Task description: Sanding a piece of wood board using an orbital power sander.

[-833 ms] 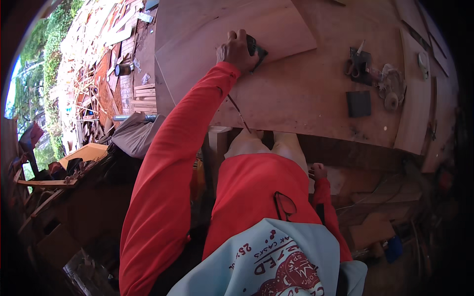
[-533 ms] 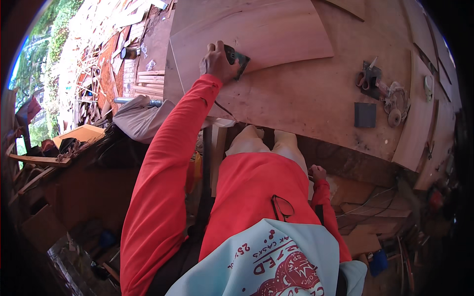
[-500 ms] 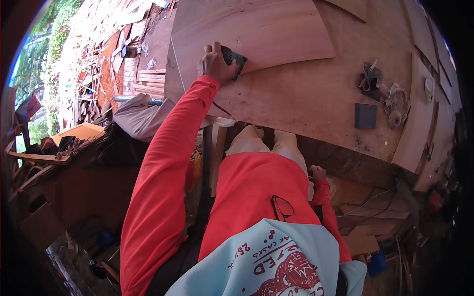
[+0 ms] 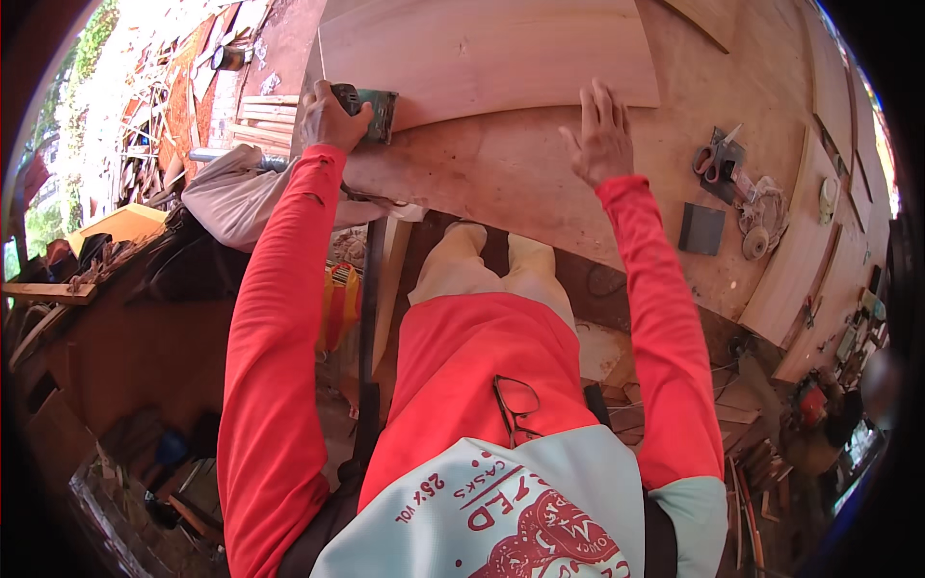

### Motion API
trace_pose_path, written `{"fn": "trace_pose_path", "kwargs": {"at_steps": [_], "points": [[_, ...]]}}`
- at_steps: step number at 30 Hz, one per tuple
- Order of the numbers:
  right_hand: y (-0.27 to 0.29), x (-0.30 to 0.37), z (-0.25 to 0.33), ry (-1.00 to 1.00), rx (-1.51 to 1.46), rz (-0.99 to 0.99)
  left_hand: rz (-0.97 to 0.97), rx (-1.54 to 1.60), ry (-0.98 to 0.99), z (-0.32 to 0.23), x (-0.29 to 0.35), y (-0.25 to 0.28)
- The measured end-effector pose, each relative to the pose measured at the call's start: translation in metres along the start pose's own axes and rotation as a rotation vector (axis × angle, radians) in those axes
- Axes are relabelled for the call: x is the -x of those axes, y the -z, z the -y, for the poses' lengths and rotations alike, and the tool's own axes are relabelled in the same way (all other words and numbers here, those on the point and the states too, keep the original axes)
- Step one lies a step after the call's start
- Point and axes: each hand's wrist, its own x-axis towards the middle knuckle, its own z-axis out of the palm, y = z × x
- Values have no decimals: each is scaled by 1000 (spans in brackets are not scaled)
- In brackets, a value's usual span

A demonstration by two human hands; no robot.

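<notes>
A pale reddish wooden panel [image 4: 482, 58] with a curved near edge lies on the workbench [image 4: 501, 164]. My left hand [image 4: 330, 118] is wrapped round a dark green electric sander [image 4: 380, 116] at the panel's near left end. The sander's underside is hidden, so I cannot tell how much of it rests on the wood. At the panel's near right corner, my right hand [image 4: 604, 140] lies with its fingers stretched out and apart, the fingertips over the edge of the wood. That hand grips nothing.
To the right on the bench are scissors [image 4: 711, 159], a dark square of sandpaper [image 4: 701, 228] and a small disc [image 4: 755, 241] with tangled string. Long boards [image 4: 785, 260] line the right side. A pale cloth [image 4: 231, 197] hangs at the left, near stacked wood strips [image 4: 265, 120].
My left hand has moved left along the panel with the sander. My right hand has come up from beside my body to the panel's near right corner.
</notes>
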Motion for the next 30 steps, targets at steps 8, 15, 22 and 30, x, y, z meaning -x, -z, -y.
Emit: {"fn": "trace_pose_path", "kwargs": {"at_steps": [8,15,22,30], "points": [[-36,-24,12,-1,282,387,85,5,-120,-5,1,9],[-39,-43,-5,55,242,388,136,-5,-181,-37,-8,2],[-38,-8,6,116,143,325,144,15,-195,-64,1,1],[-31,-30,6,70,171,413,160,33,-261,-102,0,-5]]}}
